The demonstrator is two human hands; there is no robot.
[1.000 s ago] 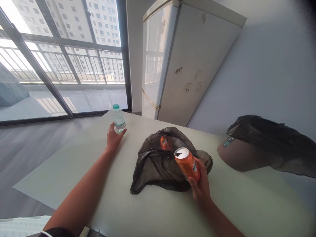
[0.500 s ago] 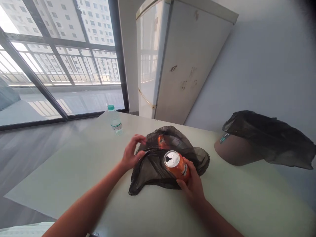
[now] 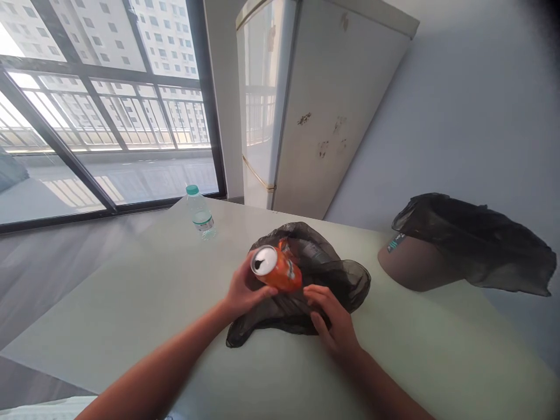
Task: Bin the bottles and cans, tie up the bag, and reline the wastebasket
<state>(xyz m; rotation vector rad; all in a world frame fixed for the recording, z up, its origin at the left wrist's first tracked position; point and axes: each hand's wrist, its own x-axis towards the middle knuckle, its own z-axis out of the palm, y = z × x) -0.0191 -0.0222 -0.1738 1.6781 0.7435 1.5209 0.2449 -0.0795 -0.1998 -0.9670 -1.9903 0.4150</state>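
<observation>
An orange drink can (image 3: 282,273), its top opened, is tilted over a black plastic bag (image 3: 280,318). My left hand (image 3: 245,289) grips the can from the left, thumb along its near side. Just right of the can's base is my right hand (image 3: 330,318), fingers apart and holding nothing, above the bag's near right part. The bag lies spread on the pale table (image 3: 210,361). Through its thin film something orange and a clear bottle-like shape (image 3: 312,252) show, partly hidden by the can.
A clear plastic bottle (image 3: 201,216) with a green cap stands at the table's far left. On the right, a brown cap (image 3: 420,265) lies under another black bag (image 3: 476,239). Behind the table are a white fridge (image 3: 332,111) and a glass door (image 3: 100,116).
The can has passed from my right hand to my left hand and moved left over the bag. My right hand has let go and its fingers have spread. The view has shifted slightly.
</observation>
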